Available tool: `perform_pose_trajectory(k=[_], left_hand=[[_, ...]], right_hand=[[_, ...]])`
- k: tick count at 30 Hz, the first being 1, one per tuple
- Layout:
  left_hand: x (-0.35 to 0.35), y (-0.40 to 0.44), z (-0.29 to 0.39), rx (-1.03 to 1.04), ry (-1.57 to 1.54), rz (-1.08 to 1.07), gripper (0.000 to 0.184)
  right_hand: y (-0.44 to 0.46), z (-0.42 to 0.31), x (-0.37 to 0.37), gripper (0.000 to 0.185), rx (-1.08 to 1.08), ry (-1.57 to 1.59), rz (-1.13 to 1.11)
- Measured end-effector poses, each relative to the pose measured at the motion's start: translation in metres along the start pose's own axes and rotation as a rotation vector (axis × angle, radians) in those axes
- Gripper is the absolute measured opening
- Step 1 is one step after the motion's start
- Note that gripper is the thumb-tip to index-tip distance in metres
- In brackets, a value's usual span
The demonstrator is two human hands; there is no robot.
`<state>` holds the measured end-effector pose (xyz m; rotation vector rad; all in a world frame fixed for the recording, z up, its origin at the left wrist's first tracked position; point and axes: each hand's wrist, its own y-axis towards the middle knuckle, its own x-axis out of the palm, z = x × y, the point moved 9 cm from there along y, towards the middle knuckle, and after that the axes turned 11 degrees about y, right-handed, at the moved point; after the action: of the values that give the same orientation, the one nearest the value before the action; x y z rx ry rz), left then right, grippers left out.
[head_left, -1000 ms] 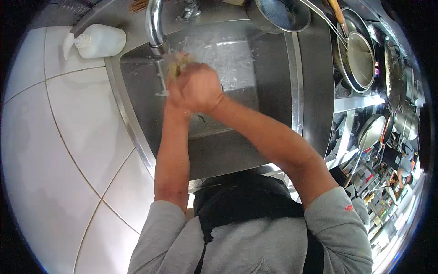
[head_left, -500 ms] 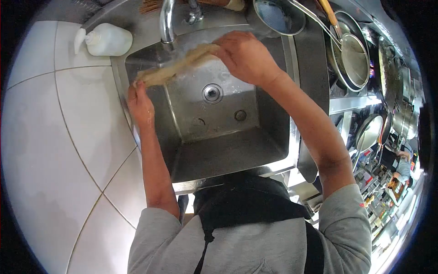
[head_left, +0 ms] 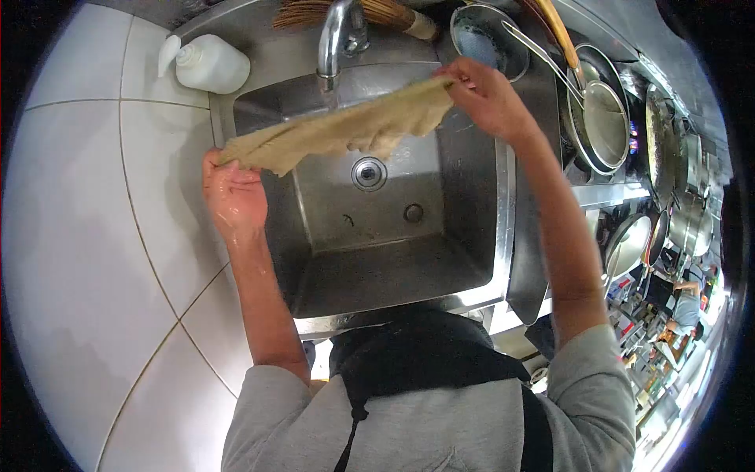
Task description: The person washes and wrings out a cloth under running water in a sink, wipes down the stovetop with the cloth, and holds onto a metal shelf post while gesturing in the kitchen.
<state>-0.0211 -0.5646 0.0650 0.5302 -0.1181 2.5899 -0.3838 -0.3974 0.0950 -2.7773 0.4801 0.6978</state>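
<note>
A wet tan cloth point(head_left: 346, 126) with a ragged lower edge is stretched between my two hands over the metal sink point(head_left: 362, 283). My left hand point(head_left: 236, 191), wet, pinches its left end near the sink's left rim. At the right, my right hand point(head_left: 491, 98) grips the other end, higher up. The curved chrome faucet point(head_left: 332, 47) stands just behind the cloth. Below the cloth the round drain point(head_left: 368, 174) shows on the sink floor, with a small round dark piece point(head_left: 414, 213) near it.
A white pump bottle point(head_left: 214, 64) stands at the back left on the sink's edge. Behind the faucet lies a straw brush point(head_left: 354, 14). Pans and a long-handled strainer point(head_left: 606, 122) crowd the right side. White tiles point(head_left: 86, 236) cover the left. Far right, another person point(head_left: 686, 303) is visible.
My hands have moved apart, and the cloth, bunched and twisted before, is now spread wider between them. The right hand has shifted right; the view has tilted slightly.
</note>
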Motion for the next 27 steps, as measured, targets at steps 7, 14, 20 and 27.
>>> perform_pose_trajectory(k=[7,14,20,27], left_hand=[[0.013,-0.013,-0.134,-0.519,-0.539,0.191,0.03],[-0.038,-0.013,-0.056,-0.275,0.133,0.163,0.027],[-0.023,-0.027,0.025,-0.065,0.344,-0.01,0.031],[0.023,0.003,-0.042,-0.345,-0.382,0.078,0.034]], right_hand=[[0.01,0.016,0.124,0.029,0.015,0.378,0.093],[-0.016,-0.011,0.087,0.027,0.014,-0.269,-0.276],[-0.039,0.021,0.038,0.025,0.187,-0.723,-0.412],[0.007,0.028,0.016,0.035,0.014,0.753,0.131]])
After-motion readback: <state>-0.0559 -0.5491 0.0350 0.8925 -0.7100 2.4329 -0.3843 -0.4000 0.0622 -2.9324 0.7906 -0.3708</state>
